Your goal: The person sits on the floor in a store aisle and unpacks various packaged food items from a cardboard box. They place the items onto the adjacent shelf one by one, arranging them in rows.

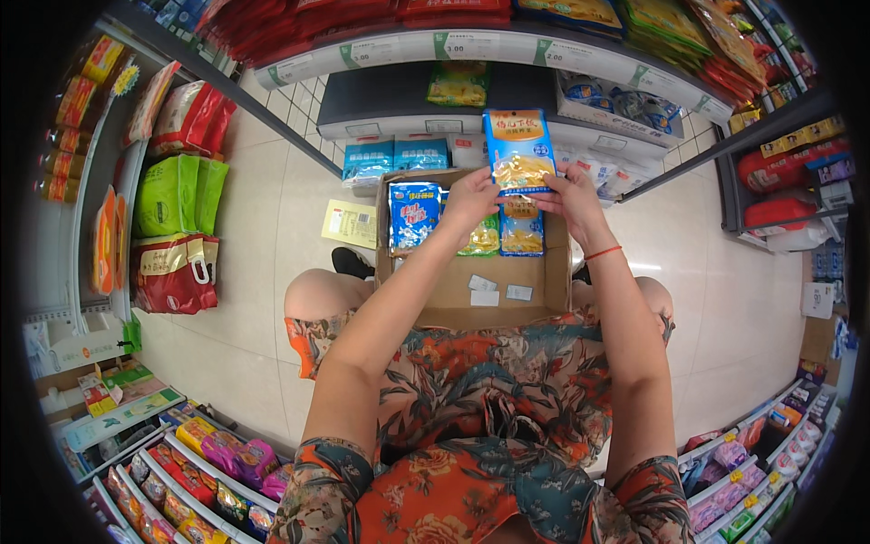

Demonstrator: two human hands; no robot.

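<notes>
Between my two hands is a blue and orange foil food pouch [522, 153], its printed face up. My left hand [469, 204] grips its lower left corner, and my right hand [571, 194] holds the lower right. Below them an open cardboard box [448, 316] stands between my knees. Inside lie a blue and white pouch [414, 217], a green pouch [481, 239] partly behind my left hand, and another blue and orange pouch [522, 231]. Several small paper labels [484, 298] rest on the box's bottom.
Ahead, a dark shelf [380, 102] carries one green pouch [459, 83] and, at its right, a white carton [618, 109] of packets. An upper shelf edge with price tags [469, 46] overhangs it. Blue packs [394, 158] sit lower. A yellow card [350, 223] lies left of the box.
</notes>
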